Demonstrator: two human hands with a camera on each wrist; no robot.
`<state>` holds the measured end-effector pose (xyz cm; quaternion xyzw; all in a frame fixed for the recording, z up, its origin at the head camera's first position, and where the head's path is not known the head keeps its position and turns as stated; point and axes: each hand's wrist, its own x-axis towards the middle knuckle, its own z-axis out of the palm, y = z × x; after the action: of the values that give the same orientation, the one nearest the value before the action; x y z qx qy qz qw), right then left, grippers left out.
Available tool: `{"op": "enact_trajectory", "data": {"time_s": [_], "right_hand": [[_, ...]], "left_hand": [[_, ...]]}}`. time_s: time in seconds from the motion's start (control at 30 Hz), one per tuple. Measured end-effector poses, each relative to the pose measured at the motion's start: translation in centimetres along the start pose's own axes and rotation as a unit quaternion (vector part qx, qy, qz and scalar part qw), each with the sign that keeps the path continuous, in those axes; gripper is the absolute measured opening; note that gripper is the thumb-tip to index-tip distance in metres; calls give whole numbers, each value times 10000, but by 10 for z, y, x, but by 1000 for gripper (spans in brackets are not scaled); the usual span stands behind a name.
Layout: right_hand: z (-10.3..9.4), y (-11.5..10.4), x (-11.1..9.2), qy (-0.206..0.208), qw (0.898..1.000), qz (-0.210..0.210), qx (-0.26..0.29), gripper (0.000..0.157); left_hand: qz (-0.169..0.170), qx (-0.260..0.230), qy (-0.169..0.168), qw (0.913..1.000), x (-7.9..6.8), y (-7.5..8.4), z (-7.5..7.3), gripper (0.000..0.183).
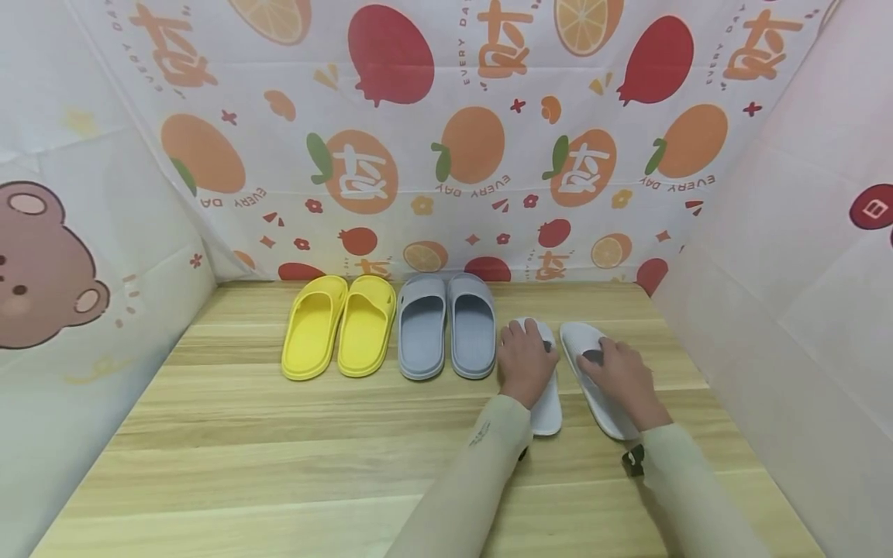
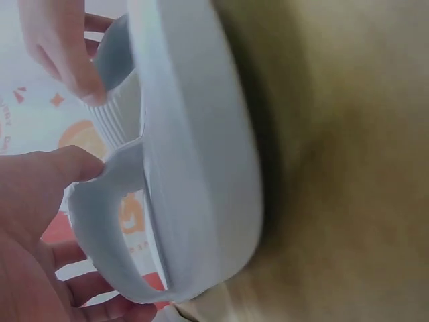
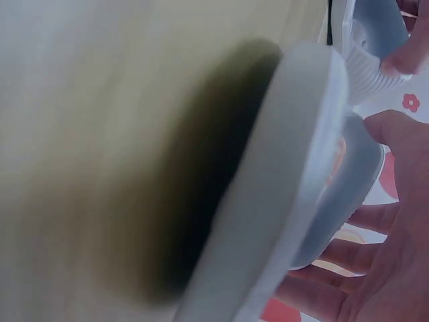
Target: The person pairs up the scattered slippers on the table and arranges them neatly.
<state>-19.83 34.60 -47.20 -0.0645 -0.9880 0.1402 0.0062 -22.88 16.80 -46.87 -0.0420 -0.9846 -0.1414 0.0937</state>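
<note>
A pair of white slippers is under my two hands, right of the other pairs. My left hand (image 1: 525,363) grips the left white slipper (image 1: 547,417) across its strap; in the left wrist view the thumb lies on one side of the strap (image 2: 100,221) and the fingers on the other. Around the strap of the right white slipper (image 1: 577,336) is my right hand (image 1: 624,380), thumb and fingers on opposite sides. That slipper slants, toe to the left, apart from its mate. A dark shadow (image 3: 221,161) runs along its sole; whether it touches the floor I cannot tell.
Yellow slippers (image 1: 309,337) and grey slippers (image 1: 422,341) stand in a row along the back wall, toes towards it. Fruit-printed cloth (image 1: 418,194) covers that wall. White side walls (image 1: 781,271) bound the wooden floor (image 1: 279,465).
</note>
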Motion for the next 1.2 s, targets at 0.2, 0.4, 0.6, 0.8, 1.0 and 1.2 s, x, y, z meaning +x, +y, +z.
{"op": "enact_trajectory", "data": {"time_s": [0.2,0.4,0.6,0.8,1.0,1.2], "right_hand": [[4,-10,9,49,10000,-8,33,76],[6,-16,19,129,9999,23,19,72],[7,-26,35,87,9999,54,90,71],[8,-30,47,-91,9996,232,164,72],[5,-34,52,97,9994,326,75,65],[4,-42,55,141,9990,408,123,62]], "left_hand": [[-12,43,-64,10000,9,0,2,48],[-12,105,84,9999,22,1,4,46],[-166,335,35,9993,37,1,8,41],[-220,413,-189,9987,50,1,7,41],[-260,399,-427,9980,61,8,6,43],[-437,347,-627,9965,68,9,5,48]]}}
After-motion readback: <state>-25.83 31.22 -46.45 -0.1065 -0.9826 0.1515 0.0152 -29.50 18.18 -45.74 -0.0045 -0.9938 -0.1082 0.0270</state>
